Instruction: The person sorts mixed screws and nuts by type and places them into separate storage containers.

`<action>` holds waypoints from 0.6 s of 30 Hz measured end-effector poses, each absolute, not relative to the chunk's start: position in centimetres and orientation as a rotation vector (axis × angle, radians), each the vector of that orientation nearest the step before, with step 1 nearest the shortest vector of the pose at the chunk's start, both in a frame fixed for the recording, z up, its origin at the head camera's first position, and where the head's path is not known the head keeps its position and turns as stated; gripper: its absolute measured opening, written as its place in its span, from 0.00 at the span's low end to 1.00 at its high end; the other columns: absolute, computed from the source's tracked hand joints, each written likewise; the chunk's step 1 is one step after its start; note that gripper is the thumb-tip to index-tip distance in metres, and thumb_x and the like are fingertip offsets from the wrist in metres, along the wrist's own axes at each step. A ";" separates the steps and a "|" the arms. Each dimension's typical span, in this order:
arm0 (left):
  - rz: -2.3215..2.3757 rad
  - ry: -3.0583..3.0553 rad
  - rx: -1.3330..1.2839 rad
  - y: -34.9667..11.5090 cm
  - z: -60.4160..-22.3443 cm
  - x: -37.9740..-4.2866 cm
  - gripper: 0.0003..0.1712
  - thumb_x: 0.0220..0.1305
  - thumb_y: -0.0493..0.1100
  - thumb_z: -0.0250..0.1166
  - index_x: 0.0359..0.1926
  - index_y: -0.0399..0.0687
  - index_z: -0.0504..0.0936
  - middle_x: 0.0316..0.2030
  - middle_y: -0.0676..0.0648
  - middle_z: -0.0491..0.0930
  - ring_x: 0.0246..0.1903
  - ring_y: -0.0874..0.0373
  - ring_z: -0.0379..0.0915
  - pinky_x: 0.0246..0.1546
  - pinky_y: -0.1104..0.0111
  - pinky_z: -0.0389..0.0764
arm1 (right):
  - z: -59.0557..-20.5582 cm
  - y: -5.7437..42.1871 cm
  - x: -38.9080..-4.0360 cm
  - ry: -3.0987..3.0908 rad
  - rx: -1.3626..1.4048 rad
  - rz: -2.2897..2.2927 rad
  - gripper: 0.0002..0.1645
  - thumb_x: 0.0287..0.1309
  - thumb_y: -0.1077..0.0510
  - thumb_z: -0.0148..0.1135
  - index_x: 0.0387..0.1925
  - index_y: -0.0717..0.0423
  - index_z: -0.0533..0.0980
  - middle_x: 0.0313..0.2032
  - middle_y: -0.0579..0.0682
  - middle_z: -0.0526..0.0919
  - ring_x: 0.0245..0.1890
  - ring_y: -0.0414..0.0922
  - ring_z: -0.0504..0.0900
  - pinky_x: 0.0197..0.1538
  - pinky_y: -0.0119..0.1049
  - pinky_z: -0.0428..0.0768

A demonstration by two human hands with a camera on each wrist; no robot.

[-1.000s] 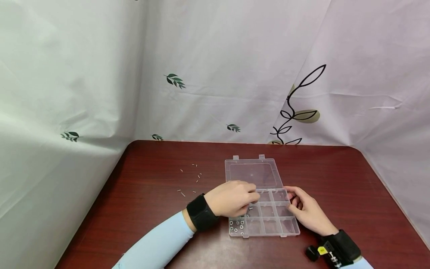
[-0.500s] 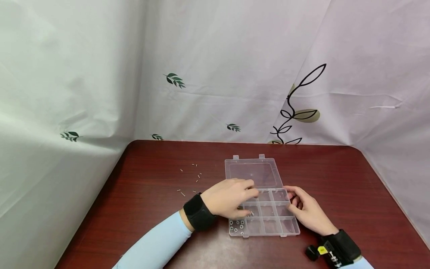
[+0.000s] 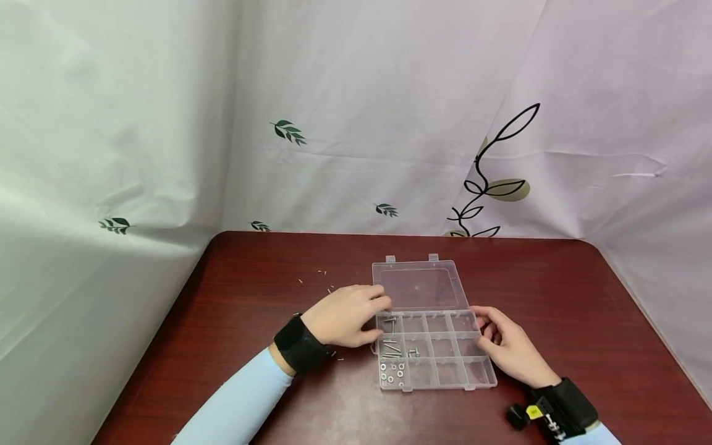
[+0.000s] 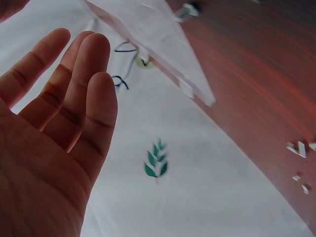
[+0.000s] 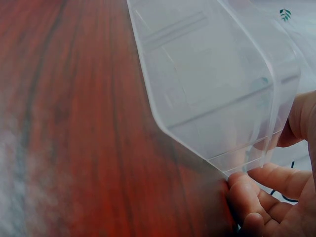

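Left hand (image 3: 343,315) is uncurled; right hand (image 3: 514,351) grips the clear rectangular plastic compartment box (image 3: 437,346); yellow wristband label (image 3: 533,413), illegible.

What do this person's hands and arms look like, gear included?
The left hand and right hand wear no gloves. The left sleeve and right sleeve are light blue. The left wristband and right wristband are wide and black; the right one carries a yellow label, a round black knob and silvery hardware.

L hand (image 3: 346,317) is obstructing L edge of box (image 3: 439,388); R hand (image 3: 512,349), R edge. Lid (image 3: 419,287) is occupying far side. Near-side tabletop (image 3: 434,421) is affording access; dividers (image 3: 445,358) are splitting int. Metal bits (image 4: 301,149) are cluttering tabletop L of box.
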State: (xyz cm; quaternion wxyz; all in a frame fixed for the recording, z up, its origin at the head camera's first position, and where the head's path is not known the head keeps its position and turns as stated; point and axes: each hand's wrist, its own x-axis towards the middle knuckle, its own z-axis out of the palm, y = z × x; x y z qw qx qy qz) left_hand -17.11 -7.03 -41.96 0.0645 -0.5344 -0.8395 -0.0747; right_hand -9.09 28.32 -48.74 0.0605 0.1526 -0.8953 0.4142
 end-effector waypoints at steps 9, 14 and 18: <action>-0.223 -2.577 -1.560 -8.7 -43.5 -18.2 0.13 0.58 0.47 0.69 0.42 0.50 0.78 0.33 0.57 0.68 0.29 0.64 0.65 0.32 0.70 0.72 | -48.6 28.4 -9.1 -2.716 0.454 1.242 0.29 0.56 0.74 0.62 0.60 0.58 0.73 0.38 0.49 0.74 0.31 0.36 0.70 0.33 0.29 0.69; -0.201 -2.569 -1.552 -8.8 -44.2 -18.7 0.09 0.59 0.45 0.68 0.39 0.50 0.78 0.31 0.56 0.67 0.28 0.64 0.65 0.31 0.70 0.72 | -48.6 28.3 -9.1 -2.710 0.453 1.247 0.29 0.55 0.74 0.62 0.59 0.57 0.74 0.38 0.49 0.73 0.31 0.36 0.71 0.32 0.29 0.69; -0.209 -2.575 -1.545 -8.6 -44.5 -18.9 0.07 0.59 0.44 0.68 0.36 0.51 0.79 0.30 0.56 0.67 0.27 0.64 0.65 0.31 0.70 0.72 | -48.6 28.3 -9.0 -2.720 0.459 1.251 0.29 0.57 0.73 0.62 0.60 0.58 0.73 0.38 0.49 0.73 0.31 0.36 0.70 0.33 0.30 0.69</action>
